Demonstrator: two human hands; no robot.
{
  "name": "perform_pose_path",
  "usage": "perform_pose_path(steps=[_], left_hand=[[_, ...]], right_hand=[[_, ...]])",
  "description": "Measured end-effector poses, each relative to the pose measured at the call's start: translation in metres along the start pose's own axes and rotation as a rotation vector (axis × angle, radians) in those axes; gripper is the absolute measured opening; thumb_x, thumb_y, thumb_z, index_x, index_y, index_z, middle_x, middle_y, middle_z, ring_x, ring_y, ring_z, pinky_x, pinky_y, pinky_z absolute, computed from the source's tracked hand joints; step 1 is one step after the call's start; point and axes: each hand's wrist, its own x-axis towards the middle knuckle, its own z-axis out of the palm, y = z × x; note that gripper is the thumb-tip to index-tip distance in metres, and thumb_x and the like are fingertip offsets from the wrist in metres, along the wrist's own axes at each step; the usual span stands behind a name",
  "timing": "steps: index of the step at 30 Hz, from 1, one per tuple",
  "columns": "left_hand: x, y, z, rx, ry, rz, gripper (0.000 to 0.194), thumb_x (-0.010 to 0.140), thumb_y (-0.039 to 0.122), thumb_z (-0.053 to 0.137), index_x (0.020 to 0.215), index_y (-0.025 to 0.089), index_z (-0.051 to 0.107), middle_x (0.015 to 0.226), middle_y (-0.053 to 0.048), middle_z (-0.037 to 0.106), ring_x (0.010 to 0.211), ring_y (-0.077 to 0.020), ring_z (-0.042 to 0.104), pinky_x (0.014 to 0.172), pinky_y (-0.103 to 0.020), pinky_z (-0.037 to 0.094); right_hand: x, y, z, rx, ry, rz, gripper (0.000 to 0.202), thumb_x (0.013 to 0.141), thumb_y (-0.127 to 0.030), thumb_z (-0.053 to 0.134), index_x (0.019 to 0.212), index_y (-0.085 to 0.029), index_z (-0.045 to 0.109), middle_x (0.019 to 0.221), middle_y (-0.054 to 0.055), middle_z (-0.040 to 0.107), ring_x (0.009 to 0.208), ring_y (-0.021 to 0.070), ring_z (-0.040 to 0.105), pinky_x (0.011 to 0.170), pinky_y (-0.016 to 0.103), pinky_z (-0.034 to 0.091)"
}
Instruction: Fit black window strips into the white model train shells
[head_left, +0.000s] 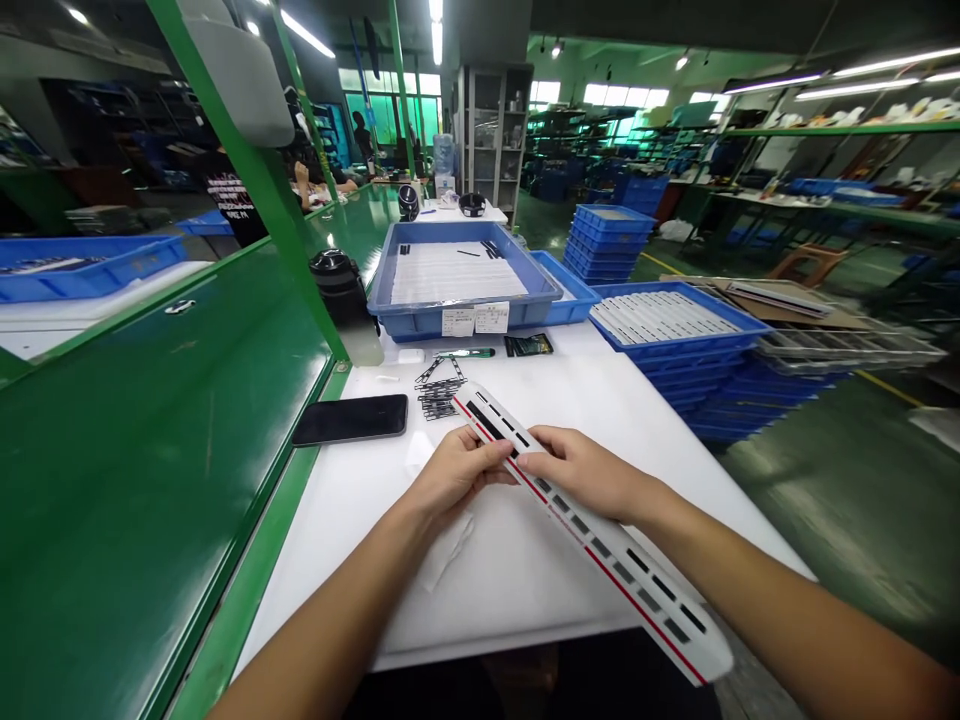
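Note:
Both hands hold a long white model train carriage shell point(600, 545) with a red stripe and rows of window slots, slanting from the table's middle toward my lap. My left hand point(465, 465) is closed on its far part, thumb pressed at a black strip along the window row. Just behind it, my right hand point(581, 465) grips the shell from the other side, its thumb near the left thumb. Under the shell my fingers are partly hidden. Past the shell's far end lies a pile of thin black slotted strips point(439, 398). A black phone point(351, 419) rests to the left.
A blue tray point(465, 318) with white shells and black pieces stands at the table's back. Beyond the right edge are stacked blue crates point(675, 345). A green-handled tool point(469, 353), black packet point(529, 345) and dark bottle point(341, 290) sit nearby. A green post rises left.

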Motion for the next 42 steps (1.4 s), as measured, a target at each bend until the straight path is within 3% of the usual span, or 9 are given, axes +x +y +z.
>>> perform_pose_path(steps=[4, 8, 12, 16, 19, 22, 27, 33, 42], left_hand=[[-0.003, 0.003, 0.002, 0.052, -0.044, 0.055, 0.032, 0.075, 0.035, 0.084, 0.094, 0.013, 0.074, 0.091, -0.010, 0.078, 0.079, -0.0201, 0.072, 0.076, -0.031, 0.057], [-0.007, 0.012, 0.002, 0.043, -0.084, 0.064, 0.035, 0.071, 0.040, 0.087, 0.089, 0.013, 0.074, 0.082, -0.008, 0.076, 0.073, -0.0191, 0.070, 0.072, -0.030, 0.056], [-0.012, 0.018, 0.001, 0.051, -0.090, 0.059, 0.043, 0.062, 0.047, 0.090, 0.081, 0.013, 0.073, 0.071, -0.006, 0.072, 0.064, -0.0167, 0.067, 0.066, -0.028, 0.054], [-0.016, 0.024, 0.008, 0.093, -0.065, 0.072, 0.046, 0.058, 0.047, 0.092, 0.079, 0.012, 0.073, 0.069, -0.006, 0.071, 0.064, -0.0173, 0.067, 0.066, -0.029, 0.054], [-0.021, 0.031, 0.026, 0.185, 0.034, 0.105, 0.037, 0.071, 0.041, 0.086, 0.092, 0.013, 0.074, 0.080, -0.007, 0.074, 0.075, -0.0186, 0.069, 0.078, -0.033, 0.055], [-0.033, 0.035, 0.049, 0.259, 0.056, 0.100, 0.035, 0.089, 0.041, 0.069, 0.110, 0.014, 0.072, 0.101, -0.012, 0.075, 0.090, -0.0218, 0.070, 0.089, -0.038, 0.054], [-0.051, 0.029, 0.076, 0.305, 0.134, 0.178, 0.027, 0.087, 0.034, 0.071, 0.107, 0.016, 0.070, 0.104, -0.009, 0.074, 0.094, -0.0221, 0.068, 0.086, -0.033, 0.054], [-0.056, 0.022, 0.085, 0.324, 0.248, 0.195, 0.022, 0.083, 0.031, 0.074, 0.099, 0.016, 0.069, 0.097, -0.006, 0.075, 0.092, -0.0214, 0.068, 0.083, -0.030, 0.052], [-0.061, 0.023, 0.088, 0.314, 0.290, 0.206, 0.023, 0.081, 0.033, 0.076, 0.095, 0.015, 0.072, 0.096, -0.007, 0.076, 0.088, -0.0208, 0.068, 0.078, -0.028, 0.053]], right_hand=[[-0.007, 0.004, 0.004, 0.202, -0.027, -0.008, 0.032, 0.091, -0.039, 0.063, 0.113, -0.016, 0.067, 0.110, 0.007, 0.070, 0.107, 0.0237, 0.063, 0.093, 0.036, 0.048], [-0.023, 0.007, 0.009, 0.583, -0.171, 0.111, 0.042, 0.095, -0.054, 0.053, 0.107, -0.015, 0.065, 0.092, 0.007, 0.071, 0.081, 0.0192, 0.067, 0.074, 0.031, 0.054], [-0.043, 0.011, 0.022, 0.866, -0.358, 0.049, 0.048, 0.100, -0.056, 0.041, 0.128, -0.018, 0.051, 0.100, 0.012, 0.070, 0.092, 0.0238, 0.070, 0.077, 0.036, 0.056], [-0.059, 0.013, 0.031, 0.950, -0.349, 0.003, 0.051, 0.098, -0.059, 0.043, 0.134, -0.023, 0.044, 0.095, 0.007, 0.068, 0.059, 0.0148, 0.064, 0.050, 0.024, 0.049], [-0.067, 0.010, 0.028, 0.886, -0.121, -0.048, 0.050, 0.094, -0.055, 0.057, 0.133, -0.025, 0.047, 0.085, 0.002, 0.065, 0.057, 0.0114, 0.058, 0.050, 0.021, 0.046], [-0.074, 0.001, 0.024, 0.659, 0.098, -0.076, 0.050, 0.091, -0.046, 0.066, 0.133, -0.026, 0.049, 0.099, 0.004, 0.068, 0.083, 0.0165, 0.066, 0.074, 0.028, 0.054], [-0.085, -0.010, 0.028, 0.174, 0.330, -0.050, 0.050, 0.087, -0.046, 0.069, 0.129, -0.024, 0.053, 0.108, 0.007, 0.066, 0.103, 0.0237, 0.063, 0.094, 0.038, 0.050], [-0.092, -0.005, 0.038, -0.056, 0.424, 0.012, 0.059, 0.084, -0.054, 0.067, 0.134, -0.027, 0.051, 0.096, 0.004, 0.065, 0.085, 0.0221, 0.060, 0.080, 0.037, 0.050], [-0.095, 0.002, 0.043, -0.137, 0.446, 0.004, 0.060, 0.082, -0.057, 0.068, 0.133, -0.029, 0.053, 0.104, 0.003, 0.062, 0.089, 0.0212, 0.057, 0.084, 0.036, 0.049]])
